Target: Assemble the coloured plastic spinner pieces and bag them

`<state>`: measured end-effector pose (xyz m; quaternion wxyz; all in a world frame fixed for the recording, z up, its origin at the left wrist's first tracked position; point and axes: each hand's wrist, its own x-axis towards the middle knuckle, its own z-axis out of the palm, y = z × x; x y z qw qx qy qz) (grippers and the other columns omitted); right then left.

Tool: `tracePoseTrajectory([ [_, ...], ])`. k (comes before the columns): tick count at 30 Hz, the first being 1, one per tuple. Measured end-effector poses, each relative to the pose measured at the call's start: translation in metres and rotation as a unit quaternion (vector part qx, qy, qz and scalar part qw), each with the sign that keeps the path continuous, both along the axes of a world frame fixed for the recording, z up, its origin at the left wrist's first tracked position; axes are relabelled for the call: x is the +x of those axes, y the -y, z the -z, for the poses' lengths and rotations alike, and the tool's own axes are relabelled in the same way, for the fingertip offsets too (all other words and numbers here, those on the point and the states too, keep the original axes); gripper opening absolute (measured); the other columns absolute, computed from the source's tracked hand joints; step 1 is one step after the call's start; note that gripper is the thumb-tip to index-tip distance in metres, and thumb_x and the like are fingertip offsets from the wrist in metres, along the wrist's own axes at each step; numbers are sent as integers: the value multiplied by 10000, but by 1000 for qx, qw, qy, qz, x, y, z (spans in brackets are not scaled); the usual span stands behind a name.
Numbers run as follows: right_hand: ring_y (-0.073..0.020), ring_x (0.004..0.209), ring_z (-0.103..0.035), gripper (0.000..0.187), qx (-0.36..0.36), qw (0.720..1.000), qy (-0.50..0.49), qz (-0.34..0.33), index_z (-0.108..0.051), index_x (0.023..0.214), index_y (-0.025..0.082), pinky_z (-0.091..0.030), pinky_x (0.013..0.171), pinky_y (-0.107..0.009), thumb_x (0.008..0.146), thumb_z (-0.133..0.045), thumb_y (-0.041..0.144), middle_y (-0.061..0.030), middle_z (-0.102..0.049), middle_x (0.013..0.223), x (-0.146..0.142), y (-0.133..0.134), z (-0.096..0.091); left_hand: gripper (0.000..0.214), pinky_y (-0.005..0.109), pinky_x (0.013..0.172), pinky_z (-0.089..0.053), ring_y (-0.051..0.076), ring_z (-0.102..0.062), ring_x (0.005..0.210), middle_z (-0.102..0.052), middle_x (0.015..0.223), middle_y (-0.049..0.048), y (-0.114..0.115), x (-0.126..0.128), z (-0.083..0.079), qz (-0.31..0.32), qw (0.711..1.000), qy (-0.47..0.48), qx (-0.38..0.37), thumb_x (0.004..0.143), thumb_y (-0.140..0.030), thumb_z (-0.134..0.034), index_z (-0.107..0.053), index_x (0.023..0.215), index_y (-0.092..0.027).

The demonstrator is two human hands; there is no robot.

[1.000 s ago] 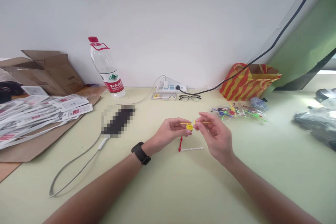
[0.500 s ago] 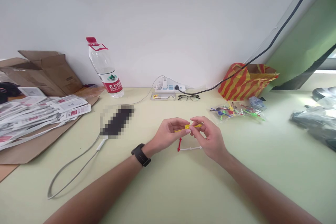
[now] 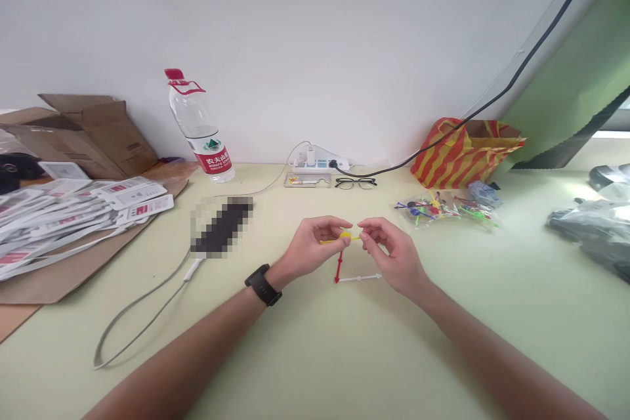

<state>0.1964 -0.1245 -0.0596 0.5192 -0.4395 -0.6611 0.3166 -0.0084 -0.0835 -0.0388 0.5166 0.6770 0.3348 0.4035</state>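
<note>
My left hand (image 3: 317, 244) pinches a small yellow plastic piece (image 3: 346, 235) between thumb and fingers, above the table. A thin yellow rod runs from that piece toward my right hand (image 3: 392, 252), whose thumb and forefinger are closed on the rod's right end. Another thin yellow end shows under my left fingers. Just below the hands lie a red plastic stick (image 3: 339, 268) and a white plastic stick (image 3: 361, 277), meeting at a corner with a red arrow-shaped tip. The far end of the red stick is hidden by my left hand.
Bagged coloured plastic pieces (image 3: 438, 207) lie right of my hands, before a striped bag (image 3: 455, 156). Glasses (image 3: 356, 183), a clear case (image 3: 308, 180) and a power strip (image 3: 322, 164) sit behind. Leftward are a cable (image 3: 142, 292), a bottle (image 3: 209, 151) and piled white tags (image 3: 98, 207).
My hands have moved slightly apart, and the yellow piece now shows more openly between them. More of the red stick is uncovered. The whole view has shifted a little.
</note>
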Motion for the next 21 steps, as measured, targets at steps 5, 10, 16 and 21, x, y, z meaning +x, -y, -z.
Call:
tracePoseTrajectory([
  [5,-178,767,-649,216,-5,1000,-17,2,-669,1112,233,-563,714,-331,1009,-613,414,-41,-669,907,2,-2,0,214,370,972,-540,240,-710,1068,-771,1102,117,-4,-5,-3,85,984,91,-125,916,-334,-736,-784,1031,-160],
  [10,-204,892,-672,200,29,999,-4,33,-666,1137,236,-581,809,-364,1003,-620,377,-71,-677,1047,4,-4,-2,233,344,949,-516,189,-691,986,-751,1023,74,-9,-8,-1,90,981,100,-136,830,-273,-845,-777,1032,-178],
  [16,-194,831,-660,265,64,995,33,62,-616,1275,260,-580,801,-389,1035,-551,354,-84,-702,1135,6,1,-8,295,345,944,-524,183,-687,979,-748,1067,85,-11,-7,5,70,986,101,-117,869,-331,-817,-772,1118,-178],
  [21,-219,901,-636,520,74,996,25,51,-399,1511,276,-571,824,-422,1027,-563,368,-109,-652,1189,1,8,-8,287,338,934,-537,181,-699,957,-760,1051,85,-11,-7,3,64,986,102,-112,863,-332,-823,-776,1096,-172],
])
